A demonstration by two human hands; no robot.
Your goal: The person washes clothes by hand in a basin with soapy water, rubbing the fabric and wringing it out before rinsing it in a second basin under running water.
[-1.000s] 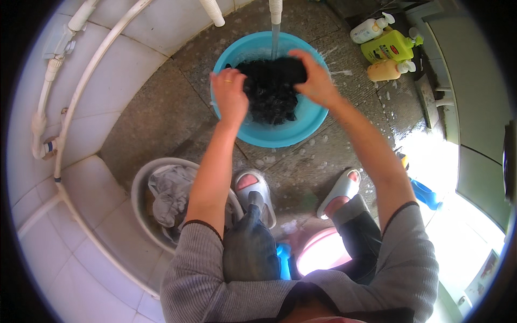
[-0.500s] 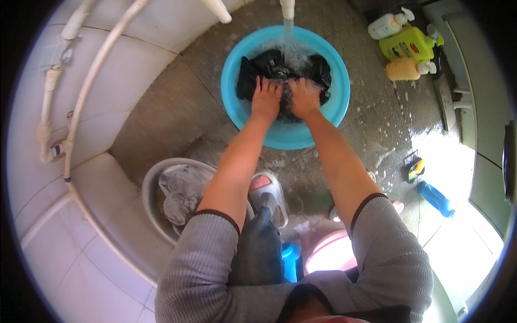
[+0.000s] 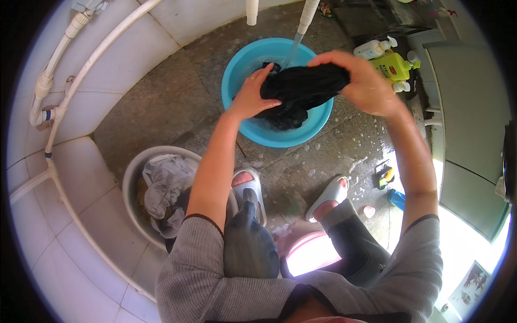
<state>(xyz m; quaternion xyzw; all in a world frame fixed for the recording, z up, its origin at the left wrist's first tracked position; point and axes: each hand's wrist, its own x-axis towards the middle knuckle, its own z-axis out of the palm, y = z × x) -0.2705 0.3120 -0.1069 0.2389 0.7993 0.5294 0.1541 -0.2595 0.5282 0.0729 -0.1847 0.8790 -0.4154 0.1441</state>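
A soaked black garment point(image 3: 312, 89) is stretched between my hands, partly lifted over a round blue basin point(image 3: 280, 141). My right hand point(image 3: 369, 89) grips its bunched right end beyond the basin's right rim. At the garment's left side, my left hand point(image 3: 252, 97) holds the cloth with thumb and fingers spread around it. The lower part of the cloth hangs into the basin, and its exact kind cannot be made out. Water runs from a white ribbed hose point(image 3: 308, 17) behind the garment into the basin.
A pale tub point(image 3: 129, 188) with grey and white laundry stands at my left. Pump bottles, one of them green point(image 3: 392, 65), stand at the right. A pink basin point(image 3: 293, 253) is between my feet, and a blue bottle point(image 3: 397, 199) lies right. White pipes point(image 3: 67, 102) follow the tiled wall.
Both hands were pressing the black cloth down in the basin. Now it is raised, and my right hand has swung up and right with one end. The whole view has shifted.
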